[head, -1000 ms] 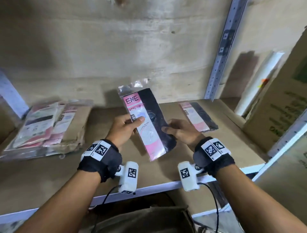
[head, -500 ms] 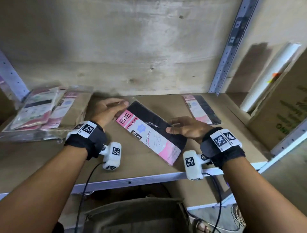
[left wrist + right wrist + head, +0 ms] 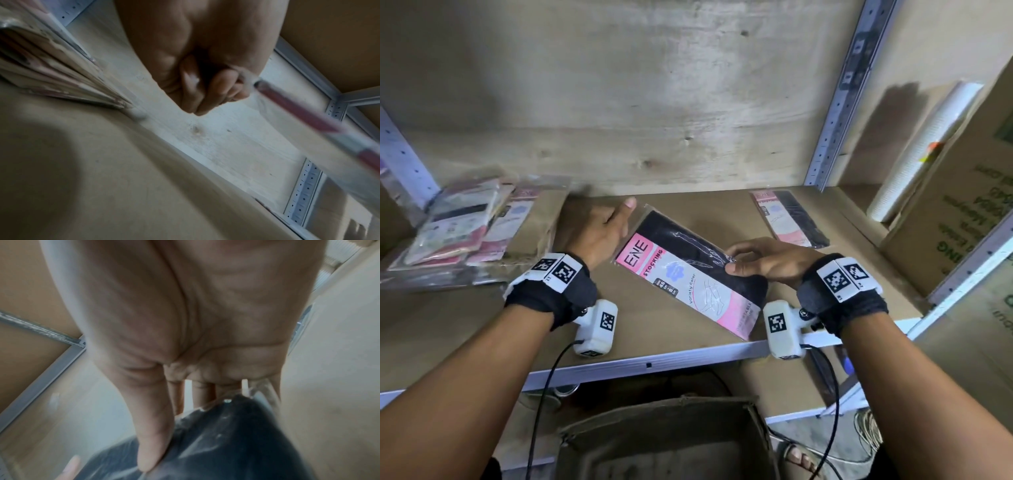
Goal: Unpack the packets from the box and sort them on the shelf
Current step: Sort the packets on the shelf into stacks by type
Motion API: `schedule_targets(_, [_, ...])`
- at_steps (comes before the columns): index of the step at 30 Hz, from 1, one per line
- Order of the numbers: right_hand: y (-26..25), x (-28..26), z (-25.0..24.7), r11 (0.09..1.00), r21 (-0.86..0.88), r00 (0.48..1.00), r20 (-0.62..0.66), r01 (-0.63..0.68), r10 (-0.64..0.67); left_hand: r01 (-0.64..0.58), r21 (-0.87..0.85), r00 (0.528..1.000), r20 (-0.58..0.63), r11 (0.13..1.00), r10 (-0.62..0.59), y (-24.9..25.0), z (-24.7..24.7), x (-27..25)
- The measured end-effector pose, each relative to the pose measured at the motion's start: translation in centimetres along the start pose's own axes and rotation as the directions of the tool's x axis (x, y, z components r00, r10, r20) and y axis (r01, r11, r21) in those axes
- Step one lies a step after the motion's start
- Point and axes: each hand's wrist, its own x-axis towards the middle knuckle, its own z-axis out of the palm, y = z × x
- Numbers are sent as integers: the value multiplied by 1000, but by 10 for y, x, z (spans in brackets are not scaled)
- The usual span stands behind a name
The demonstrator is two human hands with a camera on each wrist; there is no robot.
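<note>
On the shelf (image 3: 465, 325), mid-board, the packet (image 3: 690, 274) is lying slanted. The right hand (image 3: 767, 262) is pinching its dark edge, and the left hand (image 3: 594, 236), fingers curled, is gripping its top corner, probably to square it.

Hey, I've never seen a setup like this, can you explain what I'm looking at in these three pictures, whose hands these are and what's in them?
No machine here: a person wearing a head camera and a small camera under each wrist. The wide picture comes from the head; the two close ones look along each palm.

The wooden shelf carries a pile of packets on the left and a single packet at the back right. A cardboard box sits below.

The right hand pinches a black-and-pink stocking packet. The left hand touches its far end; whether it grips is unclear.
</note>
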Motion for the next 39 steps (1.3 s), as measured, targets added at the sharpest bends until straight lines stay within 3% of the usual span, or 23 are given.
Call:
schedule_targets(6, [0, 0, -4, 999, -40, 1000, 12, 22, -22, 100, -126, 994, 61, 987, -93, 2, 1, 0])
schedule_targets(13, [-7, -3, -3, 998, -23, 999, 10, 52, -51, 245, -422, 969, 132, 873, -208, 7, 2, 1])
schedule_targets(18, [-11, -8, -1, 999, 14, 999, 13, 41, -41, 261, -317, 965, 106, 912, -240, 8, -2, -2])
schedule_targets(20, [-12, -9, 0, 999, 12, 1000, 6, 30, -30, 278, -357, 960, 97, 891, -261, 7, -5, -3])
schedule_targets(24, [-11, -7, 2, 991, 132, 996, -89, 32, -20, 380, -476, 925, 197, 793, -325, 10, -11, -7])
schedule_targets(28, [-10, -4, 4, 955, 282, 970, -241, 87, -17, 461, -344, 874, 338, 818, -350, 14, -10, -18])
schedule_targets(34, [-10, 5, 14, 911, 394, 938, -346, 123, 23, 461, -349, 813, 533, 816, -232, 34, 13, -43])
schedule_targets(39, [-10, 15, 16, 884, 455, 941, -333, 107, 58, 433, -337, 785, 597, 836, -166, 46, 31, -47])
